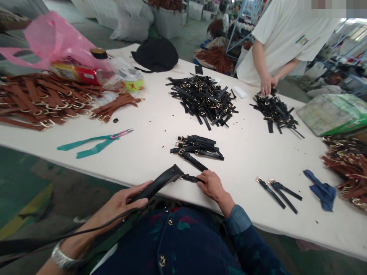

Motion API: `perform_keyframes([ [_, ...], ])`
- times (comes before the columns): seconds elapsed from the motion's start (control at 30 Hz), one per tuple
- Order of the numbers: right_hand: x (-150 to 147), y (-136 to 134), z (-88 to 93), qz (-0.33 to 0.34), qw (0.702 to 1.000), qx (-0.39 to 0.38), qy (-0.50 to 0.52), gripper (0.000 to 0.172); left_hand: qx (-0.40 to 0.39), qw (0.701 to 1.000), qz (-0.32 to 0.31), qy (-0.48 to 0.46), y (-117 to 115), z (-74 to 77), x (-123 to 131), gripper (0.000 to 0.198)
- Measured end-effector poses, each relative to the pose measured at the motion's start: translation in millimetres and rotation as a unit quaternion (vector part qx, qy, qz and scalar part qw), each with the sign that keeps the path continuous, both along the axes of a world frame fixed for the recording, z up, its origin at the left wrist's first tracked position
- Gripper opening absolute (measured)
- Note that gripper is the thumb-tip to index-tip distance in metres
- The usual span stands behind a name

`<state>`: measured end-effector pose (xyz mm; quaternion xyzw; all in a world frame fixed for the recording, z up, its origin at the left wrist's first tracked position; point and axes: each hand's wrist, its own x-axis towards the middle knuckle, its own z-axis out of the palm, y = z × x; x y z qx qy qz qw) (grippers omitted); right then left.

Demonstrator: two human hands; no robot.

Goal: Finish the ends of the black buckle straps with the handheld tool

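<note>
My left hand (pixel 126 200) is wrapped round a wide, curved black leather strap (pixel 163 179), whose far end rests near the table's front edge. A thinner black strap (pixel 94 229) trails from it across my left forearm. At that far end lies a short black buckle strap (pixel 189 177), and the fingers of my right hand (pixel 213 186) pinch its other end. Just beyond is a small stack of black buckle straps (pixel 197 147) with gold buckles. Whether the wide strap and the short one are joined, I cannot tell.
A large pile of black buckle straps (pixel 205 99) lies further back. Green-handled scissors (pixel 97 143), brown straps (pixel 43 99) and a pink bag (pixel 57 42) are left. A co-worker's hands (pixel 268 84) touch another black pile (pixel 275 112). Loose straps (pixel 279 191) and a blue cloth (pixel 321 191) lie right.
</note>
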<state>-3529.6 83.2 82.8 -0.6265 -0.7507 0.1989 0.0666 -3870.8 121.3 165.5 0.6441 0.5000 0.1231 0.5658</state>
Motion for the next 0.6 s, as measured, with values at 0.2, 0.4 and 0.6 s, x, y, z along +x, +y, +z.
perform_keyframes([
  [0.2,-21.6,-1.4,-22.6,-0.064,0.991,0.086,0.077,0.035,-0.035,0.999,-0.009,-0.007,4.8,-4.6,4.9,0.068],
  [0.4,-35.6,-0.7,-55.6,-0.113,0.958,0.167,0.203,0.020,-0.069,0.996,-0.047,0.012,8.6,-23.2,-5.6,0.069],
  [0.6,-30.5,1.1,-60.0,-0.102,0.950,0.187,0.228,0.018,-0.041,0.997,-0.051,0.031,10.1,-26.4,4.5,0.069],
])
